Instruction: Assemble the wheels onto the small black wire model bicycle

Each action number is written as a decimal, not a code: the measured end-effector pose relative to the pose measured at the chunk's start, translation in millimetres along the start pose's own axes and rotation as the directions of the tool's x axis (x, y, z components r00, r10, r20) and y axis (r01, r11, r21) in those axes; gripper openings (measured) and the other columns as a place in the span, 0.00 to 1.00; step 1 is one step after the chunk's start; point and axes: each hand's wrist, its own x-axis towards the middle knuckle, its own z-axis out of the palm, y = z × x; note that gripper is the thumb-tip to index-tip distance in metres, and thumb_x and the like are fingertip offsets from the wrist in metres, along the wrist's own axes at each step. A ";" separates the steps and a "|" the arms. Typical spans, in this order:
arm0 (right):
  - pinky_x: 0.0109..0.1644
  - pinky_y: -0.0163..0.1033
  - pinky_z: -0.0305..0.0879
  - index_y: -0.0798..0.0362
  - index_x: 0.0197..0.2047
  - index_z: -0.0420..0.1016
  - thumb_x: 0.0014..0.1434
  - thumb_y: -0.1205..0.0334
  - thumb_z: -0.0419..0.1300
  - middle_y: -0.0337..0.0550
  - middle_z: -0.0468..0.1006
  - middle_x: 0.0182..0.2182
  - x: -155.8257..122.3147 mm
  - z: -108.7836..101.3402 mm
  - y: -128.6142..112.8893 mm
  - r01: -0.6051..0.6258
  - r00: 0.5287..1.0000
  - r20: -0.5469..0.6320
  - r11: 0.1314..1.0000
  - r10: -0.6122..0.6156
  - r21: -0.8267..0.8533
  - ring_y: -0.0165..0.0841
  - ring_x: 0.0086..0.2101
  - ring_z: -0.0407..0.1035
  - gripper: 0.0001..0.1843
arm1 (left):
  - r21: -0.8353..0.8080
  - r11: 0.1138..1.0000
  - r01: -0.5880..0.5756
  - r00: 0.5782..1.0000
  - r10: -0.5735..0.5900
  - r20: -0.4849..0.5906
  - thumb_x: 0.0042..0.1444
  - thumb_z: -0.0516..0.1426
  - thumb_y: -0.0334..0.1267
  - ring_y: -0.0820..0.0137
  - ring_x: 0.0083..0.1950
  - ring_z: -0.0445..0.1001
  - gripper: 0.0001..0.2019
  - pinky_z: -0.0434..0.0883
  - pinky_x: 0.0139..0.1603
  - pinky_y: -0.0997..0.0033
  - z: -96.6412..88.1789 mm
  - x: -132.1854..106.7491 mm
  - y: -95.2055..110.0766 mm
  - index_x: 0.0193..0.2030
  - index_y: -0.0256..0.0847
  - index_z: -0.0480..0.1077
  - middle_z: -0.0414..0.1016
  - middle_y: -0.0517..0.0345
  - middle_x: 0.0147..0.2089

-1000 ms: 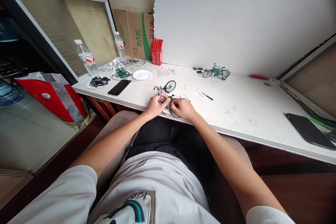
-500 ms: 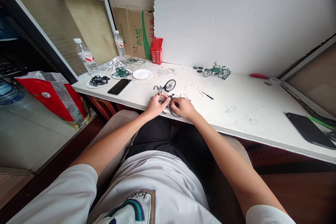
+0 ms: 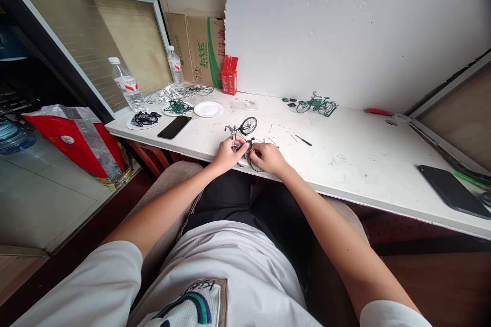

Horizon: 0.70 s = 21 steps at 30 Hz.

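Observation:
A small black model bicycle (image 3: 245, 133) stands at the near edge of the white table (image 3: 345, 158), its front wheel pointing away from me. My left hand (image 3: 229, 152) is closed in a pinch on the frame near the handlebar. My right hand (image 3: 270, 157) is closed on the rear part, by the back wheel. The fingertips of both hands meet at the middle of the frame, and they hide the small parts there.
A finished green model bicycle (image 3: 316, 104) stands at the back. Paper plates (image 3: 208, 109) with parts, a black phone (image 3: 174, 127), two water bottles (image 3: 126, 85), a red carton (image 3: 229, 75) and a cardboard box (image 3: 199, 50) are on the left. Another phone (image 3: 452, 190) lies far right.

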 end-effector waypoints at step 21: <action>0.34 0.37 0.53 0.52 0.32 0.74 0.67 0.59 0.54 0.42 0.78 0.25 0.0 1.0 1.4 0.014 1.000 -0.018 1.000 -0.014 0.022 0.33 0.27 0.67 0.13 | -0.058 0.998 0.040 0.999 -0.039 0.012 0.61 0.64 0.46 0.66 0.41 0.79 0.11 0.74 0.43 0.69 0.4 1.7 -2.5 0.40 0.39 0.75 0.81 0.51 0.39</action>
